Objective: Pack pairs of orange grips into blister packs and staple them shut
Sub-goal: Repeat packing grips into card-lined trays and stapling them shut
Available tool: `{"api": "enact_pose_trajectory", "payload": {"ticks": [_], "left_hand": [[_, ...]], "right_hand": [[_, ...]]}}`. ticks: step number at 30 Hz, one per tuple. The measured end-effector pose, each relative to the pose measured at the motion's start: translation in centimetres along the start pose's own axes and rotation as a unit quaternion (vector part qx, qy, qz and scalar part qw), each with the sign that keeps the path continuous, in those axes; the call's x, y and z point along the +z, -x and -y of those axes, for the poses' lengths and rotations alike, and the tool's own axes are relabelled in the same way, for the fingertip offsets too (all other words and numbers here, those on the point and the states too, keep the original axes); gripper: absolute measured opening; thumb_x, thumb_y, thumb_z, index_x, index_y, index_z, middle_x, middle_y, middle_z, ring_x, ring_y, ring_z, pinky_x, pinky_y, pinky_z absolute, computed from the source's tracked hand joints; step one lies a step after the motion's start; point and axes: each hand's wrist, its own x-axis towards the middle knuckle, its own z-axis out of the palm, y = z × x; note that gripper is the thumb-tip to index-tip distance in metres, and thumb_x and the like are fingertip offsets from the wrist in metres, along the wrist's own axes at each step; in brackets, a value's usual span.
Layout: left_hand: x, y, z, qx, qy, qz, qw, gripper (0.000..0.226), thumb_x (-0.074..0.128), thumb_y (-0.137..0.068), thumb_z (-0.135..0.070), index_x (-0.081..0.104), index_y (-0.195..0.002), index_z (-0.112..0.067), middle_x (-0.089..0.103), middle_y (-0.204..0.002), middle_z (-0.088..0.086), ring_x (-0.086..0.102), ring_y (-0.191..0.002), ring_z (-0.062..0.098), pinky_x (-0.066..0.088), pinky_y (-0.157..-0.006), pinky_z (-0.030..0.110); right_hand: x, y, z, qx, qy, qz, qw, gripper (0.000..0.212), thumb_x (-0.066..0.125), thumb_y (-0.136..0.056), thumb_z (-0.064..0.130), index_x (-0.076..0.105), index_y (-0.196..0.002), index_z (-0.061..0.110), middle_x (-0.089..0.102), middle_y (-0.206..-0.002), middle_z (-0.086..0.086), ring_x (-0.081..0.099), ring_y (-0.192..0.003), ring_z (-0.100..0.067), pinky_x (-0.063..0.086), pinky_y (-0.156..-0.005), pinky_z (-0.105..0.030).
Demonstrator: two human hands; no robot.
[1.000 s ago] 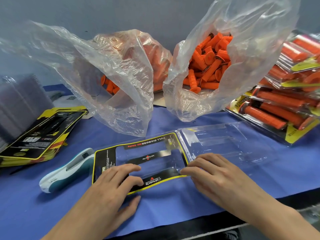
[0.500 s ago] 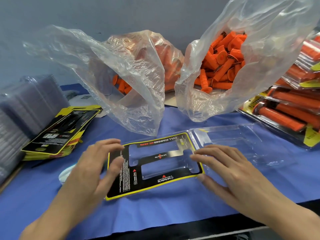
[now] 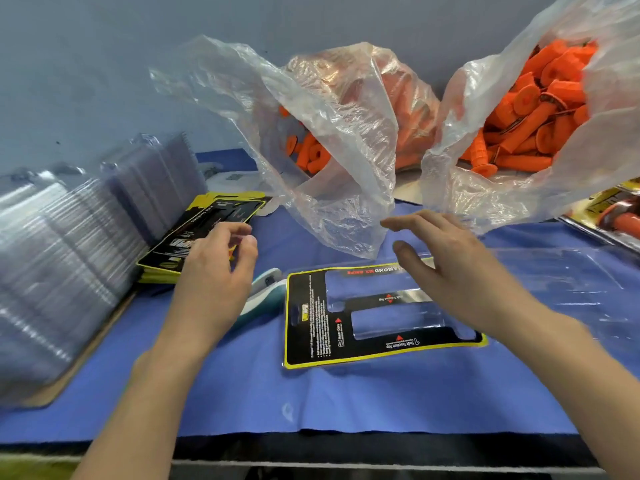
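Blister pack [image 3: 311,327]: open, tabletop's [image 3: 346,403] front edge; we judge it light, springy, slippery.
Hold: its rim.
Left hand [image 3: 214,271]: loosely curled, empty.
Right hand [image 3: 450,268]: spread, empty.

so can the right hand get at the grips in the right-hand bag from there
Probably yes. The right hand hovers open in front of the bag, whose mouth gapes with the orange grips exposed; only its crumpled front lip to clear.

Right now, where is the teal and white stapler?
In the head view, the stapler lies on the blue cloth left of centre, between the left hand and the open blister pack, partly hidden by that hand.
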Motion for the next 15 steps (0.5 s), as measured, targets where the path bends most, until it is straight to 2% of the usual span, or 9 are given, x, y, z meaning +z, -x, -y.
{"api": "enact_pose_trajectory", "payload": {"ticks": [2, 4, 9, 12, 15], "left_hand": [[0.1, -0.1, -0.3, 0.007, 0.006, -0.006, 1.0, 0.019, 0.047, -0.1, -0.031, 0.058, -0.114, -0.023, 0.06, -0.102, -0.01, 0.054, -0.102, 0.017, 0.042, -0.088, 0.033], [0.1, -0.1, -0.8, 0.007, 0.026, -0.013, 1.0, 0.019, 0.046, -0.1, -0.032, 0.057, -0.114, -0.025, 0.06, -0.105, -0.012, 0.055, -0.106, 0.016, 0.045, -0.092, 0.035], [0.4, -1.8, -3.9, 0.078, 0.053, -0.029, 0.995, 0.021, 0.046, -0.101, -0.031, 0.059, -0.114, -0.022, 0.062, -0.11, -0.009, 0.055, -0.108, 0.013, 0.044, -0.095, 0.03], [2.1, -5.4, -5.9, 0.144, -0.009, -0.016, 0.989, 0.025, 0.048, -0.099, -0.028, 0.062, -0.115, -0.016, 0.063, -0.114, 0.0, 0.053, -0.108, 0.017, 0.038, -0.094, 0.026], [5.2, -10.3, -6.9, 0.153, -0.104, 0.048, 0.981, 0.028, 0.044, -0.1, -0.019, 0.064, -0.117, -0.009, 0.06, -0.119, 0.011, 0.052, -0.111, 0.028, 0.039, -0.099, 0.037]], "right_hand": [[0.7, -1.0, 0.4, 0.006, -0.01, 0.004, 1.0, 0.034, 0.049, -0.099, 0.023, 0.057, -0.132, 0.025, 0.059, -0.124, 0.005, 0.044, -0.119, -0.019, 0.034, -0.098, -0.03], [1.3, -1.8, 0.5, 0.012, -0.021, 0.005, 1.0, 0.034, 0.048, -0.099, 0.025, 0.056, -0.132, 0.027, 0.059, -0.123, 0.007, 0.042, -0.119, -0.017, 0.032, -0.098, -0.028], [1.5, -2.8, -0.6, 0.03, -0.03, 0.008, 0.999, 0.033, 0.047, -0.101, 0.025, 0.056, -0.132, 0.029, 0.058, -0.126, 0.01, 0.042, -0.123, -0.017, 0.032, -0.096, -0.025], [1.2, -3.3, -1.6, 0.036, -0.029, 0.012, 0.999, 0.032, 0.046, -0.101, 0.027, 0.055, -0.132, 0.031, 0.057, -0.127, 0.012, 0.042, -0.121, -0.013, 0.031, -0.088, -0.022], [1.1, -3.8, -2.3, 0.039, -0.028, 0.016, 0.999, 0.033, 0.045, -0.102, 0.029, 0.054, -0.133, 0.03, 0.056, -0.128, 0.012, 0.042, -0.118, -0.011, 0.028, -0.083, -0.019]]}}
